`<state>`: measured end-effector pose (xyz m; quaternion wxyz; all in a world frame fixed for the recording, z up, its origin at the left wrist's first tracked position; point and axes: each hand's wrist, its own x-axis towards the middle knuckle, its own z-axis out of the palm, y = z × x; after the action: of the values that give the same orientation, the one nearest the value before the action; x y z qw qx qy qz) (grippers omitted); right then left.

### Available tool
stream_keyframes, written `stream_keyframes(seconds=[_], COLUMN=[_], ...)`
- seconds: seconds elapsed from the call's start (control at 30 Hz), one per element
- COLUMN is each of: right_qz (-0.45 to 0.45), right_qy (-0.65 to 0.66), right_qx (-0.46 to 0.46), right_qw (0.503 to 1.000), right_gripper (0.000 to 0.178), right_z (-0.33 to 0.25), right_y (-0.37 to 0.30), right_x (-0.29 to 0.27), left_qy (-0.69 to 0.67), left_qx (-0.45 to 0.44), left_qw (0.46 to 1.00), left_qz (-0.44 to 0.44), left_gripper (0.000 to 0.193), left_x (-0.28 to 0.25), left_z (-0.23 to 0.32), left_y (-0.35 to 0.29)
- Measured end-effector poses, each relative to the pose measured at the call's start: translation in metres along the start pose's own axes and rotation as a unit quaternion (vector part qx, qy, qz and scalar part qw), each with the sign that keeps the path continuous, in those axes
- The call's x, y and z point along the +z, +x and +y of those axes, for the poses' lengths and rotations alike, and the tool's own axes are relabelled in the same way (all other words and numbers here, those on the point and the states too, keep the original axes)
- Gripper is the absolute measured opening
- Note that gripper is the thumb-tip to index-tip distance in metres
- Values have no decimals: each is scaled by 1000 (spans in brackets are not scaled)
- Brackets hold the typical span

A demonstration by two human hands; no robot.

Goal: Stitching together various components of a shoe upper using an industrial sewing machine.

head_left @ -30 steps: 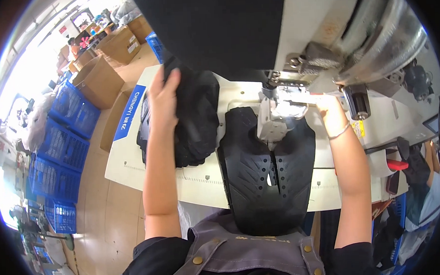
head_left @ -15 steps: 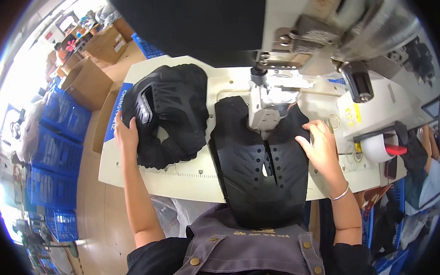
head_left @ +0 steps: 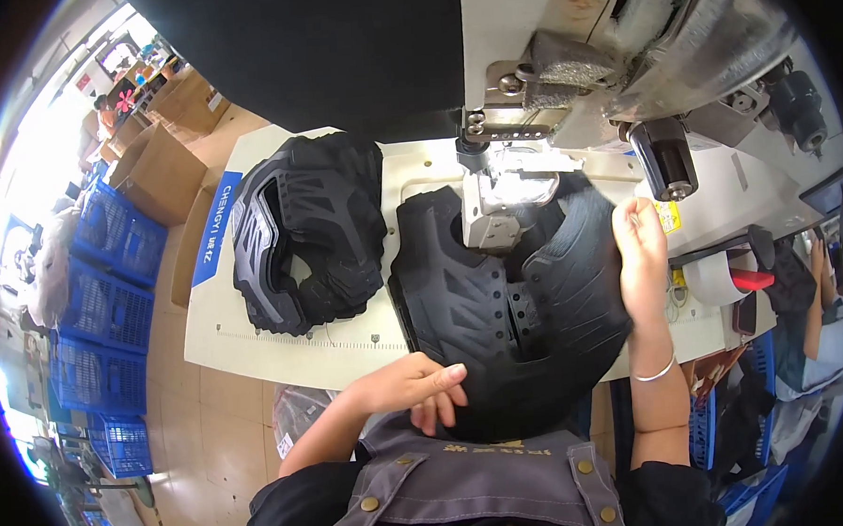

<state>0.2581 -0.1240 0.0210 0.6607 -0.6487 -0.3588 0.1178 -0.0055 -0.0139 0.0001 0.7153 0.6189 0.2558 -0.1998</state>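
Note:
Under the sewing machine head lies a black shoe upper, with rows of eyelet holes down its middle and more pieces apparently beneath it. Its right half is lifted and bowed, slightly blurred. Along that raised right edge, my right hand is closed, fingers curled, with the edge against it. My left hand hovers by the near left edge of the upper, thumb stretched out, fingers loosely bent and apart, holding nothing visible. A pile of black shoe uppers rests on the left of the pale worktable.
Blue crates are stacked on the floor at the left, beside open cardboard boxes. A black tension knob hangs from the machine. Right of it sit a white roll and a red item. Another person's arm shows far right.
My left hand has left the pile and come right, to the near edge of the upper. The upper's right half has risen, with my right hand now higher along its edge. The view has shifted slightly.

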Motion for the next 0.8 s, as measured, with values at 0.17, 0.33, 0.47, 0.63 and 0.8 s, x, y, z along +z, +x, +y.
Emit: stream_keyframes(seconds=[0.17,0.33,0.47,0.63,0.8], right_qz=[-60,-117,-4,71,124], right_qy=[190,173,200,312,308], right_qx=[126,109,118,202,230], right_qw=[972,972,973,926,915], right_gripper=[25,31,25,22,21], right_z=[-12,11,34,41,31], right_y=[20,32,36,29,43], right_x=[3,5,7,7,8], left_qy=[-188,-354,-388,-321,-317], left_qx=[60,273,331,382,404], left_qw=[979,894,855,846,851], left_qz=[-44,-28,97,191,108], left_gripper=[64,57,44,44,31], left_x=[18,34,24,15,-3], left_z=[-14,9,50,54,79], left_y=[31,35,13,9,14])
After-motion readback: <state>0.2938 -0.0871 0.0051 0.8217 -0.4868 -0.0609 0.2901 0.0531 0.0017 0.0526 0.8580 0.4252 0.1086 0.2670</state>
